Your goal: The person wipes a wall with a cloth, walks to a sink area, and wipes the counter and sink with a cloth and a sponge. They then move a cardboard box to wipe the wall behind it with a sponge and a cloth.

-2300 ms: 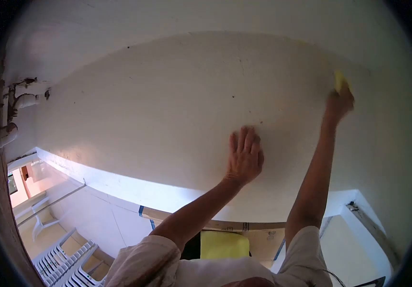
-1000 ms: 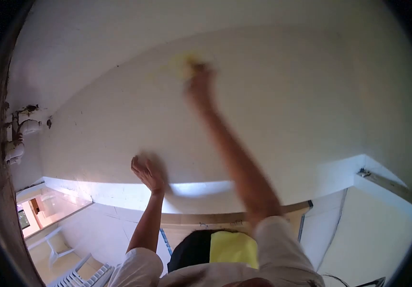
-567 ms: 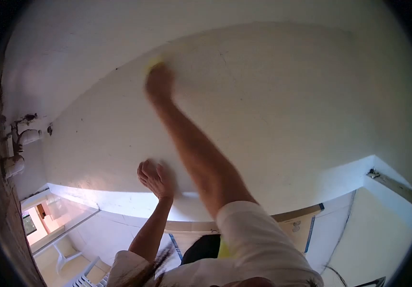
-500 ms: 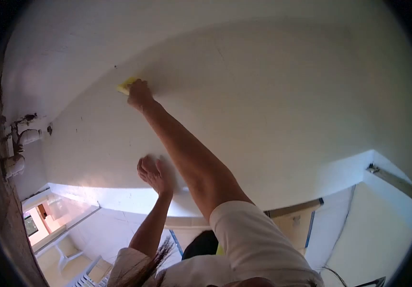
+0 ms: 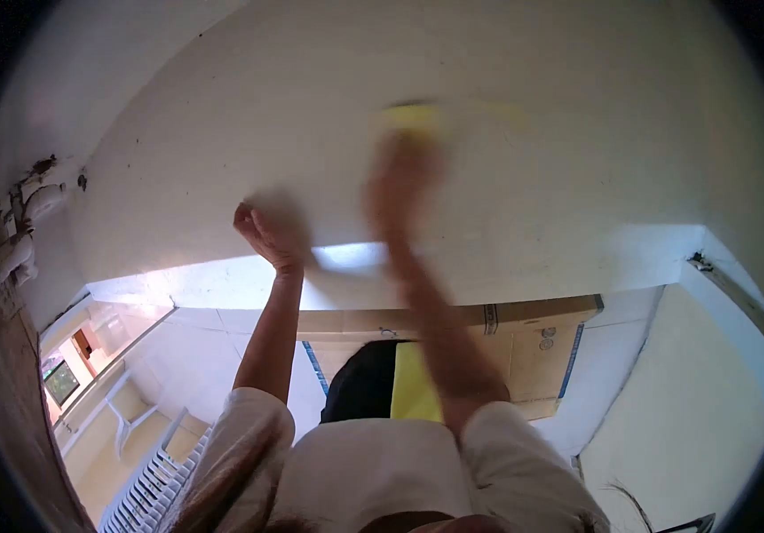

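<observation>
White wall (image 5: 577, 133) shows dark specks (image 5: 138, 138) at its left, so wiping looks unfinished. Left hand (image 5: 262, 233) braces on it, empty, fingers bent; right hand (image 5: 404, 173), blurred, grips a sponge (image 5: 413, 115).

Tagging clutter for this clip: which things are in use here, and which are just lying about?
In use: yellow sponge in the blurred right hand; white surface under it; left hand braced on that surface.
Lying about: cardboard box; white chairs; pipes at the left edge.
</observation>
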{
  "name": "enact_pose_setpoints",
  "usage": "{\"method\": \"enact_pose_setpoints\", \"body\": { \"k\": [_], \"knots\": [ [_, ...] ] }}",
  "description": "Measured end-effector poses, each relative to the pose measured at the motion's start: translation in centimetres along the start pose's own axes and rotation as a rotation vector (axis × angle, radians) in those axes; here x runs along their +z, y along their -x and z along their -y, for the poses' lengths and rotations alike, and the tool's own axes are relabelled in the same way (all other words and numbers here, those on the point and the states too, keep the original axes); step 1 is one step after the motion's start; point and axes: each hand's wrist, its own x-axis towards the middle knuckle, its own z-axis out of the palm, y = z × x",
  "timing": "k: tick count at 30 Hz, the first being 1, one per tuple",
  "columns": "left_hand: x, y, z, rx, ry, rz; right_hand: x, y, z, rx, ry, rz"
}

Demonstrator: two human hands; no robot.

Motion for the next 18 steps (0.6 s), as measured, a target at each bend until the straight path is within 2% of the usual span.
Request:
{"method": "enact_pose_setpoints", "body": {
  "k": [1, 3, 5, 6, 7, 8, 10, 11, 12, 13, 15, 16, 17, 18],
  "knots": [
    [-0.5, 0.2, 0.0, 0.023, -0.015, -0.027, 4.6, 3.7, 7.6, -0.09, -0.212, -0.019],
    [-0.3, 0.0, -0.6, 0.067, -0.024, -0.064, 0.3, 3.5, 14.5, -0.334, -0.784, 0.349],
    [-0.6, 0.3, -1.6, 0.045, -0.03, -0.115, -2.1, -0.1, 12.9, -0.34, -0.887, 0.391],
    [-0.4, 0.4, -1.7, 0.027, -0.022, -0.149, -2.6, -2.4, 10.9, -0.368, -0.969, 0.431],
    [-0.3, 0.3, -1.5, -0.037, 0.119, -0.134, 1.6, -3.0, 7.5, -0.485, -0.958, -0.156],
    [-0.1, 0.7, -2.3, -0.049, 0.113, -0.145, -1.9, -4.3, 1.8, -0.393, -0.908, -0.232],
    [0.7, 1.0, -4.5, -0.089, 0.241, -0.152, -6.8, -5.8, -10.6, -0.265, -0.465, -0.363],
    [0.4, 0.8, -3.7, -0.04, 0.187, -0.161, -8.8, -5.7, -16.1, -0.064, -0.274, -0.22],
    [0.2, 0.8, -4.0, -0.043, 0.178, -0.166, -10.9, -5.4, -18.2, 0.225, -0.264, -0.099],
    [0.5, 1.1, -4.8, -0.065, 0.209, -0.167, -9.3, -4.4, -17.7, 0.225, -0.264, -0.091],
    [0.4, 1.0, -4.2, -0.087, 0.241, -0.162, -4.5, -1.0, -14.1, 0.089, 0.009, -0.335],
    [-0.4, 0.7, -2.7, -0.074, 0.238, -0.184, -3.6, 1.2, -7.7, -0.063, 0.173, -0.209],
    [-0.7, 0.6, -1.9, -0.057, 0.242, -0.211, -1.4, 3.5, -2.2, -0.154, 0.083, -0.066],
    [-0.8, 0.9, -2.2, -0.06, 0.242, -0.215, -0.4, 4.7, 3.4, -0.19, -0.283, 0.046]
  ]
}}
